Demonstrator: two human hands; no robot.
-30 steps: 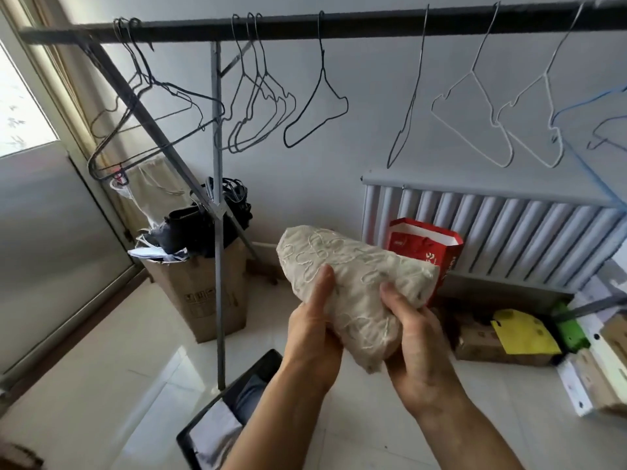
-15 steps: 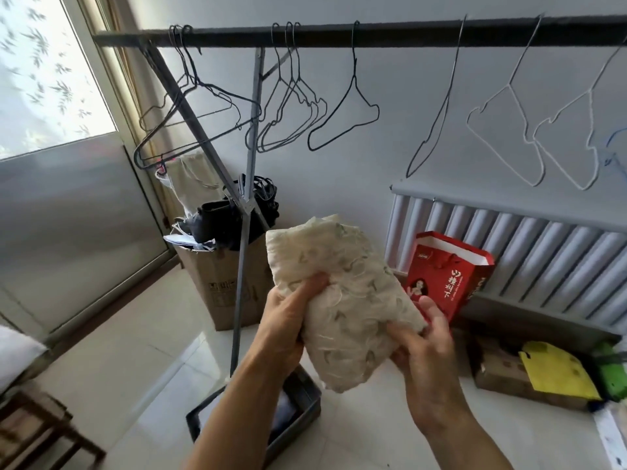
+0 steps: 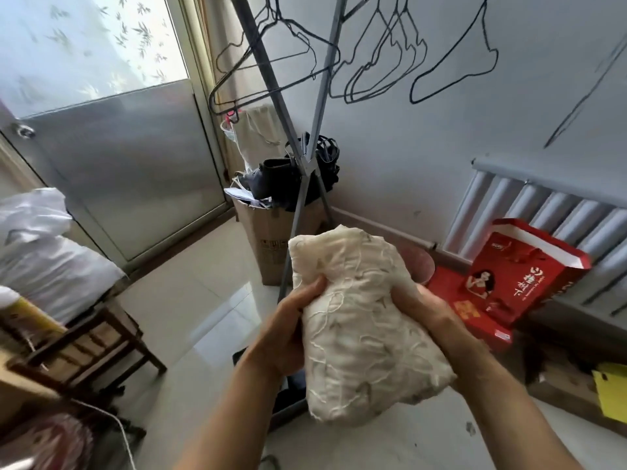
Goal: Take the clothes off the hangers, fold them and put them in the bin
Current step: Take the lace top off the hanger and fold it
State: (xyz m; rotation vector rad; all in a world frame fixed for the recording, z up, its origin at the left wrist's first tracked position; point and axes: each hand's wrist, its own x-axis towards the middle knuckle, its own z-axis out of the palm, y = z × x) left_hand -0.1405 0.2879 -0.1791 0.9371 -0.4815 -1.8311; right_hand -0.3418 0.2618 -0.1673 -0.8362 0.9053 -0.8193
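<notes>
Above the dark plastic bin [image 3: 288, 412], the left hand [image 3: 288, 334] and right hand [image 3: 437, 320] held the folded cream lacy cloth [image 3: 359, 334], fingers [image 3: 310, 288] curled on its sides. It looked soft, light and floppy; side holds seemed best.

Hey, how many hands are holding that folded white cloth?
2. The left hand grips the left edge of the cloth, thumb on top; the right hand holds its right side, partly hidden.
</notes>
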